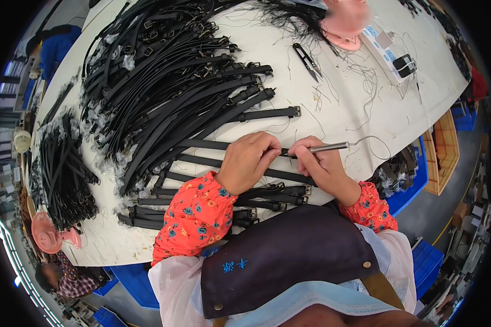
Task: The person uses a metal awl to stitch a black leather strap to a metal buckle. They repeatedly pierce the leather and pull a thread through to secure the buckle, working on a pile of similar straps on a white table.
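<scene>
My left hand (250, 162) is closed on a thin black belt (202, 144), pinching it near its right end. The belt's other end runs left into the pile. My right hand (323, 168) grips a silver pen-shaped tool (329, 146) with a thin cord trailing from its back end. The tool's front points left at the belt end between my hands; fingers hide its tip. Below my hands lie several more black belts (289, 175), their buckles mostly toward the right. Close by on the far side, another belt with a buckle (278, 113) sticks out of the pile.
A large heap of black belts (174, 82) covers the table's left and far side, with a smaller bundle (65, 174) beyond. Black thread snips (307, 61) lie ahead. A power strip (384, 53) and pink fan stand far right; another pink fan (48, 231) is left. Blue crate (412, 188) right.
</scene>
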{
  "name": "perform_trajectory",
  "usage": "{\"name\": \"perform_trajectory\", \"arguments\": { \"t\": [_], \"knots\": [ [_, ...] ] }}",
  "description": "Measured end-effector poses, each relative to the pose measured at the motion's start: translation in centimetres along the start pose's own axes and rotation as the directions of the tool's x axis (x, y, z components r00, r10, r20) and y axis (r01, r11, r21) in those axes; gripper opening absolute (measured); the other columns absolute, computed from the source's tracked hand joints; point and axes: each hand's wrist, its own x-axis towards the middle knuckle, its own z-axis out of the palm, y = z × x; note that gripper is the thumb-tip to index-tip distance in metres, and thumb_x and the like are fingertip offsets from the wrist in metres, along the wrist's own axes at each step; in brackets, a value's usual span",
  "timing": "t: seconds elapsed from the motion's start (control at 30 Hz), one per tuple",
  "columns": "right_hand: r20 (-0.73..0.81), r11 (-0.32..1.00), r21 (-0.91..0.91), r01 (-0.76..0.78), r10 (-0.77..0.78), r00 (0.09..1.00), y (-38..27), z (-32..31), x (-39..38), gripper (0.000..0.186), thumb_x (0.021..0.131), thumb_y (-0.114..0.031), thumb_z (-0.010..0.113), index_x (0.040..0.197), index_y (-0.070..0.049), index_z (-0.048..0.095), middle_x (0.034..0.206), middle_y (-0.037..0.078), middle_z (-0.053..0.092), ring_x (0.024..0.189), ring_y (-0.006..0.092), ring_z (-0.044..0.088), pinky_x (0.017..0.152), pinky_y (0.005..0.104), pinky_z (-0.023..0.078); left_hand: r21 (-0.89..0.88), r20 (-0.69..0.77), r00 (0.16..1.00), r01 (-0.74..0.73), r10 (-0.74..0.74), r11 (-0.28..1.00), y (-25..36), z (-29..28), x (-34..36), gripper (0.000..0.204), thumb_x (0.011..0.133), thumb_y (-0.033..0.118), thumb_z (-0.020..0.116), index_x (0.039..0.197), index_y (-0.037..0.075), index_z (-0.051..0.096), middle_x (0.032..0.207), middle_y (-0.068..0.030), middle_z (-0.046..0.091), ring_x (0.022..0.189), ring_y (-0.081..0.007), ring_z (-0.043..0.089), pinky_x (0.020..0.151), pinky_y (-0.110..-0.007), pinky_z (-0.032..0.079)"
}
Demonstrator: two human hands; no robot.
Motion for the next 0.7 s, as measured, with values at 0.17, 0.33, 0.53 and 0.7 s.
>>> {"name": "perform_trajectory", "arguments": {
  "t": [0.17,0.33,0.53,0.7],
  "knots": [
    [-0.004,1.0,0.005,0.013,-0.013,1.0,0.01,0.05,-0.01,0.023,0.106,-0.021,0.058,0.103,0.0,0.066,0.085,0.005,0.064,0.063,0.0089,0.062,0.057,0.0242,0.047,-0.015,0.012,0.999,0.031,-0.03,0.999,0.04,-0.21,-0.1,0.008,0.088,0.003,0.07,0.093,0.002,0.064,0.082,-0.0098,0.065,0.074,-0.026,0.063,0.066,-0.035,0.05],
    [-0.013,1.0,0.019,0.003,-0.003,1.0,-0.14,-0.08,-0.04,0.024,0.107,-0.023,0.057,0.104,0.0,0.065,0.085,0.005,0.064,0.064,0.0084,0.061,0.057,0.0238,0.047,-0.068,0.059,0.997,0.045,-0.041,0.997,-0.01,-0.64,-0.2,0.007,0.088,0.003,0.071,0.093,0.001,0.066,0.084,-0.0095,0.065,0.076,-0.0254,0.063,0.069,-0.035,0.051],
    [-0.011,0.999,0.029,-0.027,0.027,1.0,-0.03,-0.06,-0.08,0.024,0.107,-0.023,0.056,0.106,-0.001,0.064,0.087,0.004,0.063,0.067,0.0079,0.061,0.058,0.024,0.048,-0.059,0.103,0.993,0.071,-0.064,0.996,-0.1,-0.67,-0.26,0.007,0.087,0.003,0.071,0.092,0.001,0.066,0.085,-0.0093,0.066,0.079,-0.0256,0.064,0.071,-0.035,0.051],
    [-0.004,1.0,0.016,-0.007,0.007,1.0,-0.17,-0.07,-0.03,0.023,0.107,-0.023,0.056,0.106,-0.001,0.064,0.09,0.005,0.062,0.068,0.0084,0.061,0.059,0.0246,0.048,-0.045,0.097,0.994,0.06,-0.055,0.997,-0.09,-0.63,-0.28,0.008,0.087,0.004,0.071,0.092,0.002,0.066,0.086,-0.0095,0.066,0.079,-0.027,0.063,0.072,-0.036,0.051]
  ]
}}
